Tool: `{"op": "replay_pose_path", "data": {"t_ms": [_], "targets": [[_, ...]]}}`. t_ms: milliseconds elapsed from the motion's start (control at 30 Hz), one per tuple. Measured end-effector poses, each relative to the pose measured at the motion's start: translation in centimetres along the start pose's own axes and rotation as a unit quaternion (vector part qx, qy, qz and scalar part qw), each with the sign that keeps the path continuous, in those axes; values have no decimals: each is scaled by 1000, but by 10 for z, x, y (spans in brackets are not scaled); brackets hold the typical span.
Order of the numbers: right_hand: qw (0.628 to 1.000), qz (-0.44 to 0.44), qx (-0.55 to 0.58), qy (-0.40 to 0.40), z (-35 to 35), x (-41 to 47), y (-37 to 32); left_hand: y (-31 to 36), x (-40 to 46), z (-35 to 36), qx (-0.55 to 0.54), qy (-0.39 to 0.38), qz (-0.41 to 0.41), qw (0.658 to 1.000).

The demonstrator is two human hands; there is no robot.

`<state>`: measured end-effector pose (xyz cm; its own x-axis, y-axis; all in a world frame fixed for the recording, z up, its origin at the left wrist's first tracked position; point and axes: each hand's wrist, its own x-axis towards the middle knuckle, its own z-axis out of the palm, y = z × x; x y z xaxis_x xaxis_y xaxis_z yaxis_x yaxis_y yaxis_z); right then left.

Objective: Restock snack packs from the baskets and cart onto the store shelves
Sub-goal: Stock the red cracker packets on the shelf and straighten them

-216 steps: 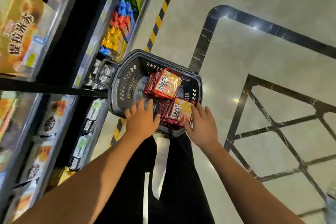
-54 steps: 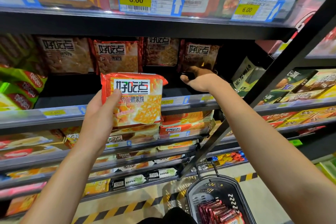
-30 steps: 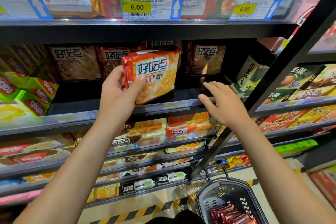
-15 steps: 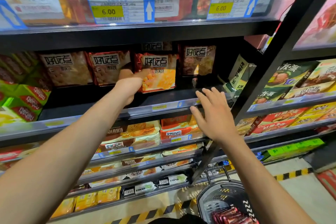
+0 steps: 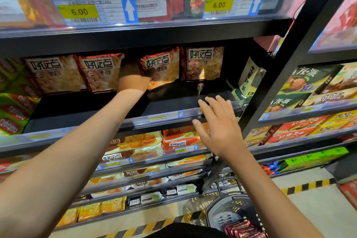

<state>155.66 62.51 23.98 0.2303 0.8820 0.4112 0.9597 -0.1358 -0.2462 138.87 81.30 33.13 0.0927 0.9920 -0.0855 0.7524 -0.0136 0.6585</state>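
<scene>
My left hand (image 5: 133, 79) reaches deep into the middle shelf (image 5: 92, 127) and holds a red-and-orange cracker pack (image 5: 164, 69) by its left edge, standing upright in the back row beside similar packs (image 5: 102, 71). My right hand (image 5: 218, 123) hovers with fingers spread at the shelf's front rail, holding nothing. Down at the bottom right sits the dark basket (image 5: 229, 208) with several red snack packs (image 5: 243, 229) in it.
The shelf above carries large cookie bags behind 6.00 price tags (image 5: 79, 11). A black diagonal upright (image 5: 289, 54) separates a right bay with green and red boxes. Lower shelves hold more packs. Yellow-black tape (image 5: 305, 186) marks the floor.
My left hand has pushed the pack further back into the row. My right hand has drawn back a little from the shelf rail.
</scene>
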Motion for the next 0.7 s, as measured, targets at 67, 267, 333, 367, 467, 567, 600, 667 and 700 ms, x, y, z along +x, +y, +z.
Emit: {"op": "replay_pose_path", "data": {"t_ms": [67,267,333,367,467,567,600,667,700], "targets": [[1000,-9,-3,14,2,0,1,-2,2,1,8,5,-6,1000],[997,-41,4,66,9,0,6,-1,3,0,-4,11,-23,1000],[996,-47,5,79,11,1,6,-2,2,-1,13,-5,-15,1000],[995,-49,6,83,11,1,6,-3,2,-2,41,-3,2,999],[995,-47,11,88,12,1,6,-9,-7,-5,130,34,67,989],[995,-47,10,88,14,1,6,-14,-18,-6,171,16,137,976],[995,-47,9,88,14,2,6,-15,-21,-5,198,-12,166,966],[995,-44,6,88,14,3,5,-19,-20,-2,253,-61,221,940],[995,-42,6,87,14,3,5,-21,-18,0,275,-69,241,928]]}}
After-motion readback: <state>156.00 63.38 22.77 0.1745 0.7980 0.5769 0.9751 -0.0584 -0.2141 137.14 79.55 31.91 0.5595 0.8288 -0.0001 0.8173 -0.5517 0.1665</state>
